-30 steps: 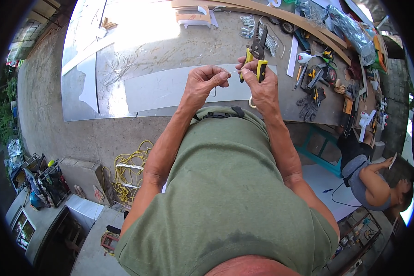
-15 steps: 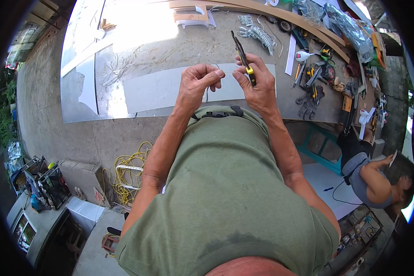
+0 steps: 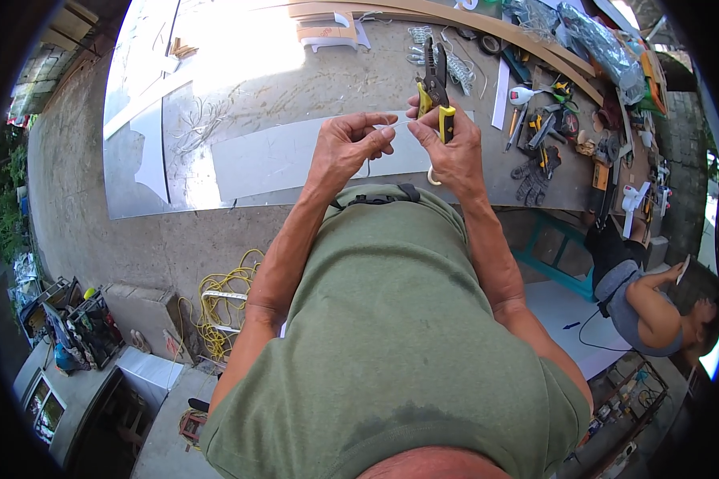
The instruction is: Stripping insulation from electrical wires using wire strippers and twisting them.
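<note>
My left hand (image 3: 347, 150) pinches a thin pale wire (image 3: 402, 124) between thumb and fingertips. Across from it, my right hand (image 3: 457, 157) holds wire strippers (image 3: 435, 86) with yellow and black handles, their dark jaws pointing away from me. The right thumb and a finger also close near the wire's other end. The strippers' handles are spread apart, and no wire shows between the jaws. Both hands hover over a long whitish strip (image 3: 276, 156) along the near edge of the metal-topped table (image 3: 256, 88).
Loose wires (image 3: 200, 125) lie on the left; a bundle of white wire (image 3: 459, 72) sits beyond my right hand. Tools and a grey glove (image 3: 533, 180) crowd the right side. A teal stool (image 3: 555, 251) and another person (image 3: 647, 307) are at lower right.
The strippers have turned in my right hand from edge-on to broadside, and their handles now show spread apart. My left hand has barely moved.
</note>
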A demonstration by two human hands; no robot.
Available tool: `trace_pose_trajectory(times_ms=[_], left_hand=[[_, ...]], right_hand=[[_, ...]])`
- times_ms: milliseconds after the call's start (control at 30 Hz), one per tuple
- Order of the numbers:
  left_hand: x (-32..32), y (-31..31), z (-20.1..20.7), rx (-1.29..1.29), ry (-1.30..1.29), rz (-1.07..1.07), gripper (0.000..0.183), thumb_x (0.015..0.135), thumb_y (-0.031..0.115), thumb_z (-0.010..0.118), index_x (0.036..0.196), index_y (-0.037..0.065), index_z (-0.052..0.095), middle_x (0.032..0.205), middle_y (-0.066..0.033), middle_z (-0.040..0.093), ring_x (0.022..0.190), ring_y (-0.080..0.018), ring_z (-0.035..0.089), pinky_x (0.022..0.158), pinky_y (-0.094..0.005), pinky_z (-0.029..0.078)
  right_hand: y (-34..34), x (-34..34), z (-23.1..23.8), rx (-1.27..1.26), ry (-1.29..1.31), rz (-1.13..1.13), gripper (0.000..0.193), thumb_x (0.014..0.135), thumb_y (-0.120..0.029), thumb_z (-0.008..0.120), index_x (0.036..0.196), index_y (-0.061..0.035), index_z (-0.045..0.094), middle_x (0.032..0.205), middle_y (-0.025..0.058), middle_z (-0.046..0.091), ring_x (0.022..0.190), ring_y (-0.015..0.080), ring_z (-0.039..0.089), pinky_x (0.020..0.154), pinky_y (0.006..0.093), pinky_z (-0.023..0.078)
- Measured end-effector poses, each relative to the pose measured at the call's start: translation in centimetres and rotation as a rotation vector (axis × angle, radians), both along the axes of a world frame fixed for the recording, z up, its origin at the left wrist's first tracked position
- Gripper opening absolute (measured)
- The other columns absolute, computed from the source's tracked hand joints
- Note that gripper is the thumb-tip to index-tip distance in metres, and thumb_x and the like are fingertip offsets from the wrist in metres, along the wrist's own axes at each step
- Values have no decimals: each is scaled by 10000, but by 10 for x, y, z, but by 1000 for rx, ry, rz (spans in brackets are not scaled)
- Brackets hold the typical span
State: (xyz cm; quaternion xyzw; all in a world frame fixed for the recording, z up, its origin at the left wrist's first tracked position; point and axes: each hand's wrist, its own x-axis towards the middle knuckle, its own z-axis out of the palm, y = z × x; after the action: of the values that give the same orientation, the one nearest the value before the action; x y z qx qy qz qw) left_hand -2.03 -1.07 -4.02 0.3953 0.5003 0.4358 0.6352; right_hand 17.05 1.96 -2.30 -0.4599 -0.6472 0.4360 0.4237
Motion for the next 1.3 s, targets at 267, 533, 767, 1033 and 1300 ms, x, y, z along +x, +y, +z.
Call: trace_pose_trajectory(times_ms=[267, 533, 767, 1033, 1300], left_hand=[[-4, 5, -1, 35, -19, -31, 220, 890, 203, 757, 972, -1, 742, 753, -67, 716, 656, -81, 617, 595, -231, 479], [-1, 6, 3, 26, 44, 2, 193, 870, 203, 781, 908, 17, 751, 721, -21, 689, 640, -58, 553, 596, -212, 431], [1, 7, 2, 60, 5, 68, 203, 870, 200, 789, 919, 12, 731, 743, -21, 681, 672, -62, 566, 610, -218, 431], [-8, 17, 13, 149, -54, 363, 192, 919, 160, 731, 997, -13, 698, 914, -152, 751, 757, -149, 695, 660, -266, 525], [1, 25, 13, 255, -89, 477, 172, 931, 133, 717, 991, -27, 702, 918, -124, 750, 814, -151, 720, 689, -269, 573]], right_hand=[[8, 16, 7, -139, 80, 178, 146, 865, -80, 751, 891, -7, 627, 1151, 120, 664, 988, 194, 661, 863, 346, 537], [8, 18, 6, -335, 101, 178, 166, 887, -131, 741, 922, -15, 627, 1132, 135, 683, 992, 203, 660, 890, 359, 532], [8, 10, 6, -349, 153, 112, 190, 925, -191, 709, 984, -20, 649, 1058, 109, 695, 944, 183, 661, 839, 335, 528], [-13, 13, 10, -529, 175, 120, 355, 988, -355, 617, 1048, -7, 650, 928, 73, 683, 829, 137, 637, 745, 297, 507], [-21, -2, 15, -551, 40, 233, 404, 982, -398, 614, 1008, 4, 637, 808, 67, 662, 728, 133, 594, 667, 290, 476]])
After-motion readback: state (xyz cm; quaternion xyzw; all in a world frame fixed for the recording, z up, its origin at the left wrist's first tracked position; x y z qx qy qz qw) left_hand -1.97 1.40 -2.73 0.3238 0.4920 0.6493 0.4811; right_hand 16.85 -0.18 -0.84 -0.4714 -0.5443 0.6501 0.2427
